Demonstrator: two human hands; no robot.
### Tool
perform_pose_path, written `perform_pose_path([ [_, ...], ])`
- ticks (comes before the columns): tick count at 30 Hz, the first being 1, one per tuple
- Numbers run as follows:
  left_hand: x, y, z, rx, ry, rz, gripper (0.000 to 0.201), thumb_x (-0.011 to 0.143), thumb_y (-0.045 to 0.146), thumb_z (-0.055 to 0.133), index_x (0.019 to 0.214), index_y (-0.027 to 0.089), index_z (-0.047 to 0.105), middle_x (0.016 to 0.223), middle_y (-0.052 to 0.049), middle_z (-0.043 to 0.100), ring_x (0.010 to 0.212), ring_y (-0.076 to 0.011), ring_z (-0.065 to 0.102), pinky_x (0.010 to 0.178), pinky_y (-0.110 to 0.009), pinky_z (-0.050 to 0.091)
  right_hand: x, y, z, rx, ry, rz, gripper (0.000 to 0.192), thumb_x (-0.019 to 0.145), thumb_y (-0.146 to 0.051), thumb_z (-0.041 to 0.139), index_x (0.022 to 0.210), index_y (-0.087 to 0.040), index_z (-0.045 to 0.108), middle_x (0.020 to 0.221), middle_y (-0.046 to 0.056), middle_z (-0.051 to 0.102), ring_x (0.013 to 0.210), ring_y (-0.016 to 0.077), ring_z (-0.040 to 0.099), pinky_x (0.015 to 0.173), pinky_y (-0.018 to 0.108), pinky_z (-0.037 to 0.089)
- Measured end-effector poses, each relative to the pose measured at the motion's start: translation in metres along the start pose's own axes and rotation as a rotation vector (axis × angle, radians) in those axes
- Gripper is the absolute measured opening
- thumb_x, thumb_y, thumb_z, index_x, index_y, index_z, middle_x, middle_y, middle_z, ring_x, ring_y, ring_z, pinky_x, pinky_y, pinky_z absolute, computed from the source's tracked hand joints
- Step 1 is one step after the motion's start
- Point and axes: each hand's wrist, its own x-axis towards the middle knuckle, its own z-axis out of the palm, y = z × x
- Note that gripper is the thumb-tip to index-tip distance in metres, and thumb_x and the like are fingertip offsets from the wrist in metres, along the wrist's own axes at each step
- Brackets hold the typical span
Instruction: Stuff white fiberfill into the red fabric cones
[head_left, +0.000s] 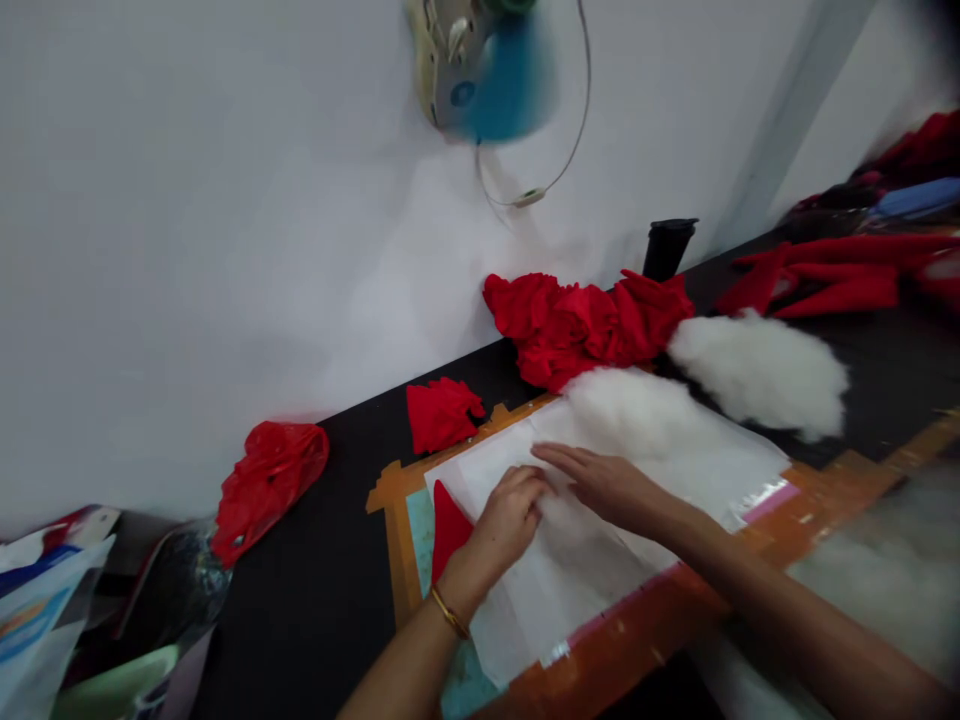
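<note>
My left hand [511, 512], with a gold bangle at the wrist, has its fingers curled at a tuft of white fibre stuffing [562, 518] over a white sheet [525, 608]. Just to the right, my right hand [609, 488] hovers with its fingers stretched out flat, close to the same tuft. A pointed red fabric piece [448, 525] lies partly hidden behind my left hand and wrist. Beyond my right hand, a bigger clump of stuffing [637, 408] rests on the sheet.
Red cloth [592, 325] is heaped by the wall, near a smaller red fabric piece [442, 412]. More stuffing [761, 370] and a black cup [670, 248] stand right. A red plastic bag [270, 480] lies left. A fan [480, 70] hangs above, its blue blades blurred.
</note>
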Motion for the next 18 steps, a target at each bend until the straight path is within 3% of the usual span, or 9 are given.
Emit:
perform_pose_path([
  [2,-0.003,0.002,0.001,-0.003,0.015,-0.019,0.044,0.064,-0.003,0.040,0.093,0.019,0.064,0.103,-0.007,0.064,0.103,-0.0217,0.055,0.095,-0.037,0.045,0.010,0.014,0.013,-0.057,-0.059,0.059,0.044,0.084,-0.001,0.042,0.113,-0.023,0.067,0.102,0.005,0.071,0.093,0.0175,0.067,0.079,0.027,0.054],
  [4,-0.008,-0.001,-0.005,-0.055,0.085,-0.122,0.041,0.063,-0.003,0.041,0.089,0.019,0.064,0.100,-0.007,0.064,0.100,-0.0214,0.055,0.095,-0.037,0.044,0.011,0.037,0.022,-0.111,-0.035,0.163,0.040,0.084,0.000,0.040,0.106,-0.017,0.069,0.094,0.008,0.071,0.088,0.0200,0.067,0.079,0.030,0.054],
  [7,-0.018,-0.013,-0.021,-0.216,0.270,-0.388,0.029,0.068,0.002,0.048,0.084,0.021,0.063,0.092,-0.003,0.063,0.097,-0.0206,0.056,0.092,-0.035,0.045,0.001,0.066,0.020,-0.165,0.028,0.297,0.040,0.083,0.001,0.038,0.110,-0.008,0.066,0.104,0.019,0.068,0.096,0.0284,0.067,0.081,0.040,0.054],
  [9,-0.022,-0.020,-0.029,-0.303,0.354,-0.529,0.012,0.075,0.013,0.053,0.081,0.020,0.060,0.078,-0.001,0.059,0.083,-0.0188,0.058,0.079,-0.032,0.050,-0.008,0.070,0.011,-0.184,0.047,0.340,0.044,0.082,-0.001,0.043,0.122,-0.007,0.060,0.124,0.024,0.061,0.104,0.0324,0.065,0.081,0.043,0.055],
  [11,-0.021,-0.022,-0.029,-0.374,0.368,-0.595,0.009,0.081,0.026,0.053,0.083,0.019,0.058,0.071,0.001,0.055,0.066,-0.0156,0.055,0.061,-0.027,0.050,-0.014,0.055,0.001,-0.147,0.101,0.328,0.052,0.084,-0.008,0.049,0.135,-0.014,0.049,0.144,0.021,0.046,0.107,0.0312,0.064,0.080,0.042,0.056],
  [14,-0.014,-0.010,-0.015,-0.510,0.355,-0.624,0.024,0.085,0.039,0.050,0.092,0.018,0.058,0.077,-0.001,0.059,0.060,-0.0134,0.056,0.051,-0.024,0.048,-0.015,0.008,-0.007,0.137,0.248,0.209,0.053,0.090,-0.025,0.052,0.141,-0.024,0.040,0.153,0.016,0.033,0.090,0.0200,0.067,0.074,0.036,0.058],
  [16,-0.008,0.003,-0.002,-0.659,0.329,-0.607,0.029,0.084,0.044,0.052,0.096,0.018,0.058,0.080,-0.002,0.062,0.061,-0.0133,0.058,0.052,-0.024,0.048,-0.009,-0.023,-0.001,0.400,0.269,0.146,0.057,0.087,-0.029,0.057,0.141,-0.024,0.037,0.151,0.017,0.034,0.086,0.0173,0.065,0.065,0.031,0.057],
  [18,-0.005,0.012,0.008,-0.789,0.311,-0.597,0.030,0.083,0.046,0.056,0.093,0.018,0.058,0.075,0.000,0.061,0.059,-0.0129,0.057,0.051,-0.023,0.046,-0.002,-0.042,0.011,0.515,0.304,0.170,0.045,0.083,-0.025,0.057,0.127,-0.020,0.050,0.130,0.016,0.055,0.079,0.0168,0.064,0.063,0.030,0.055],
])
